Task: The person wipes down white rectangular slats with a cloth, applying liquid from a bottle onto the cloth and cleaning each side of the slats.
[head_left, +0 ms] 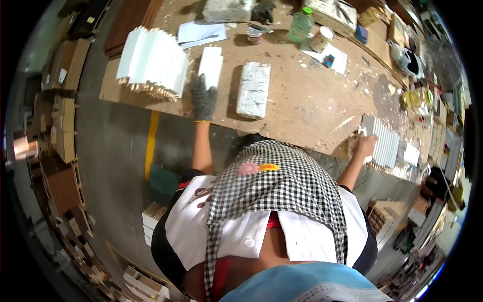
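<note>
My left hand (204,100), in a dark grey knitted glove with a yellow cuff, lies stretched out at the near end of some white strips (211,66). Its fingers touch them and the thumb stands apart. Just to its left is a thick stack of white strips (153,60) with bare wood-coloured ends. Over at the right table edge, my bare right hand (367,145) is closed on a crumpled whitish rag (361,131), partly hidden by the fingers. It rests against the left side of a row of pale grey slats (383,141).
A white-wrapped block (253,90) stands mid-table (302,110). Farther back are papers (201,33), another wrapped block (229,10), a green-capped bottle (301,25), a small cup (254,35) and a white tub (322,39). Cartons (65,131) line the floor at left.
</note>
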`<move>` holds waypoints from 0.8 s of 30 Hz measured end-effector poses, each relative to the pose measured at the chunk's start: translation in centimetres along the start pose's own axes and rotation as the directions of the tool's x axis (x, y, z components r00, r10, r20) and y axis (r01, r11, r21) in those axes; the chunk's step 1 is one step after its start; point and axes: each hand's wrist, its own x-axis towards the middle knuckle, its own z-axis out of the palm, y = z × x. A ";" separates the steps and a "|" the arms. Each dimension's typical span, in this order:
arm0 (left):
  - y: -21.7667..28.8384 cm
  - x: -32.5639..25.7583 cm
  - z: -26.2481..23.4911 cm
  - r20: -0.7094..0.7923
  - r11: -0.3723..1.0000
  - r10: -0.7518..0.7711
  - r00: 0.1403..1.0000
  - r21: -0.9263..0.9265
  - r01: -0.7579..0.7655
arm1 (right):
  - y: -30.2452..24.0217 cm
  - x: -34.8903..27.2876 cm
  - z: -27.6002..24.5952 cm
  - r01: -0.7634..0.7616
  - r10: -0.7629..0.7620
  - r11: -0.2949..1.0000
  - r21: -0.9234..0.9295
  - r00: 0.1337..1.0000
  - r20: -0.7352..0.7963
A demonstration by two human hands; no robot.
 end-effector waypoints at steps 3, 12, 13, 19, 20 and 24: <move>-0.2 0.0 -0.4 0.023 0.995 -0.020 1.000 -0.094 0.022 | 0.5 -0.7 2.7 0.088 -0.083 0.994 0.060 0.993 -0.080; 2.8 0.6 -3.6 -0.165 0.986 0.118 0.979 0.140 -0.095 | -0.4 1.0 2.7 0.156 -0.174 0.984 -0.087 0.941 -0.291; 3.8 0.7 -4.0 -0.117 0.986 0.105 0.988 0.144 -0.087 | 0.1 1.8 3.0 0.129 -0.153 0.986 -0.102 0.943 -0.296; 7.9 0.2 -4.6 -0.075 0.998 0.059 0.995 0.014 -0.058 | 1.2 3.1 5.3 0.166 -0.296 0.917 -0.363 0.893 -0.340; 8.0 -0.1 -4.6 -0.048 0.999 0.041 0.998 -0.030 -0.043 | 1.2 2.8 6.1 0.126 -0.344 0.901 -0.416 0.793 -0.503; 8.3 -1.5 -4.2 -0.050 0.996 0.086 0.995 -0.026 -0.087 | 0.1 0.1 3.7 0.287 -0.325 0.940 -0.185 0.919 -0.223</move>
